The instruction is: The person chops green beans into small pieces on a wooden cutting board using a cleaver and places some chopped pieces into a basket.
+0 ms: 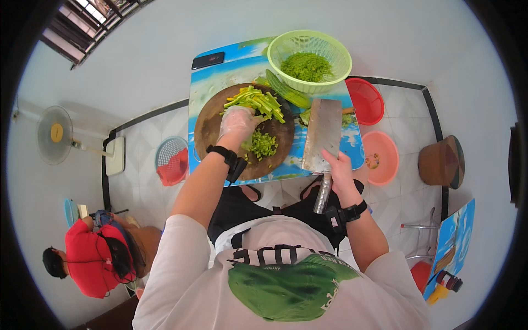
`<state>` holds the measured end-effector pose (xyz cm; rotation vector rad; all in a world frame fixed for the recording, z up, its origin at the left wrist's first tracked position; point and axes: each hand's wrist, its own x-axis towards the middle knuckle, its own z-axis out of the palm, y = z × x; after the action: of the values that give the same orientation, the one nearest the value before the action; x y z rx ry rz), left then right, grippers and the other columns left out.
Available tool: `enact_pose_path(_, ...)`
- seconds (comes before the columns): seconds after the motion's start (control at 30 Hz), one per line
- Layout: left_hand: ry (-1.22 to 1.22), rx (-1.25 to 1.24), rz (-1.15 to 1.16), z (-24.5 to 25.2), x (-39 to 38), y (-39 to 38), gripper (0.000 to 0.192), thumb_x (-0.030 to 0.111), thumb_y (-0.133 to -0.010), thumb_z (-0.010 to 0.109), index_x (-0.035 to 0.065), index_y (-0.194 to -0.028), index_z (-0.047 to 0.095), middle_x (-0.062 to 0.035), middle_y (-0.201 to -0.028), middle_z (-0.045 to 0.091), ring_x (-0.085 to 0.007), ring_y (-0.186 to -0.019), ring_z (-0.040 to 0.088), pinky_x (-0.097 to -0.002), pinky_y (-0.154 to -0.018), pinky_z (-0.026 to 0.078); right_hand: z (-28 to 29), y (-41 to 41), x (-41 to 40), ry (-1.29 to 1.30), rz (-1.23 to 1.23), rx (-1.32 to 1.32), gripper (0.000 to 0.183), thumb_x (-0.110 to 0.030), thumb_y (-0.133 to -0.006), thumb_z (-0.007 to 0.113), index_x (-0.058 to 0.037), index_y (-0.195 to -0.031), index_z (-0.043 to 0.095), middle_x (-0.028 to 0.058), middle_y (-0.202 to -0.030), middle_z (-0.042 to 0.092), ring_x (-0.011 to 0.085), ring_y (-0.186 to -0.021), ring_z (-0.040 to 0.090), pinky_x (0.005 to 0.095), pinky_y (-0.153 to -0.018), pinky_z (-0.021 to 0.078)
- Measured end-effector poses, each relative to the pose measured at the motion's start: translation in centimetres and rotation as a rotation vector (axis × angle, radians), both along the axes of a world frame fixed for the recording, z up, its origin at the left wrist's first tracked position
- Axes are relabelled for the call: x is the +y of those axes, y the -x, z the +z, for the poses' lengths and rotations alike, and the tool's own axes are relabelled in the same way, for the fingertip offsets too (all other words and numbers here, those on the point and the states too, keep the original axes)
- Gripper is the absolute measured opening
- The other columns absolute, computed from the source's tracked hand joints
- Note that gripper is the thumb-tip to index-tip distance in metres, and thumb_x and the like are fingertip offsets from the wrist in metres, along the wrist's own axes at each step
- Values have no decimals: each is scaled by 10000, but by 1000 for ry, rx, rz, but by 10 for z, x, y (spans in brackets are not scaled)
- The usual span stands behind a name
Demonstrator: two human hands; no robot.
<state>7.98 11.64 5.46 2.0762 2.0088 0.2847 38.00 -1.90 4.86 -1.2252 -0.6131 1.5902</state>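
Observation:
My left hand (pixel 238 122), in a clear plastic glove, rests on the round wooden chopping board (pixel 208 132), against a pile of green vegetable strips (pixel 258 102); its fingertips are hidden, so its grip is unclear. Small diced green pieces (pixel 264 144) lie just to the right below it. My right hand (pixel 341 169) holds a wide cleaver (pixel 324 134) where the blade meets the handle. The blade is over the table's right side, pointing away from me. Beyond the board lies a whole ridged green cucumber (pixel 288 91), beside a light green basket (pixel 342 78) containing finely chopped greens (pixel 307 67).
A phone (pixel 208 60) lies on the blue patterned table (pixel 202 78) at far left. Red (pixel 365 101) and pink (pixel 383 159) basins stand right of it, a blue basket (pixel 169 148) left. A person in red (pixel 95 260) sits lower left, near a fan (pixel 55 134).

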Motion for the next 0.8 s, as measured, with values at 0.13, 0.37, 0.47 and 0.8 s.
enact_pose_path(0.13,183,197,-96,-14,22,-8,355,427,-871,750,107,-1019,797,-175,-962,748,-358,-926,707,-456,-840,554,1,-11,-13,50,-54,-41,221,-140,-1016,644,20,-1167,666,81,-994,716,169,-779,703,329,-632,583)
enact_pose_path(0.37,169,242,-196,-12,25,-10,252,297,-847,718,78,-958,776,-173,-970,748,-355,-958,709,-472,-840,560,-12,-20,-20,41,-78,-45,215,-143,-1015,645,24,-1150,655,86,-939,719,183,-727,707,330,-619,594)
enact_pose_path(0.47,159,237,-210,-12,23,-10,218,246,-841,694,80,-964,764,-178,-982,746,-367,-969,707,-479,-848,562,-14,-19,-18,42,-59,-41,202,-144,-1011,654,12,-1138,672,71,-954,714,165,-746,693,326,-612,577)
enact_pose_path(0.8,44,-29,-119,-27,11,34,243,291,-869,731,109,-1017,795,-164,-916,753,-364,-904,714,-458,-818,559,-17,-13,-16,47,-60,-21,207,-127,-1010,652,14,-1160,670,73,-953,716,167,-739,693,326,-600,564)
